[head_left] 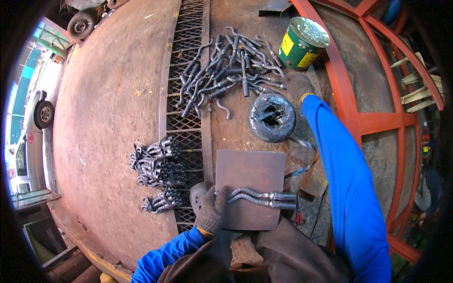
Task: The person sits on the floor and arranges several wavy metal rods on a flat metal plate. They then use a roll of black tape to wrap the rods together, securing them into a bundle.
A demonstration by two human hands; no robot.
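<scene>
Nearest are the person's dark-clad legs (pixel 302 247), with a flat brown plate (pixel 250 172) just in front of them. The left hand (pixel 210 210), in a grey knitted glove with a yellow cuff, is at the plate's left edge, its fingers holding the left ends of two wavy metal rods (pixel 255 196). The rods lie side by side across the plate, their smooth dark sleeves toward the right, reaching past the plate's edge. Just beyond that edge is a small red-handled tool (pixel 299 218).

To the left, bundles of similar rods (pixel 158 162) lie partly on the rust-brown floor (pixel 108 118) and partly over a metal grating (pixel 188 129). Past the plate sits a roll of dark plastic strip (pixel 257 125), a loose length trailing toward the plate's right side.

Farther out, the right hand (pixel 300 86), gloved likewise, reaches beyond the roll, near the right side of a loose heap of rods (pixel 219 70); whether its fingers grip anything cannot be told. Just past it stands a green can (pixel 302 45) with yellow labels, beside a red steel frame (pixel 337 85). At the far left are a pale vehicle (pixel 33 137) and, higher up, another tyre (pixel 81 25).
</scene>
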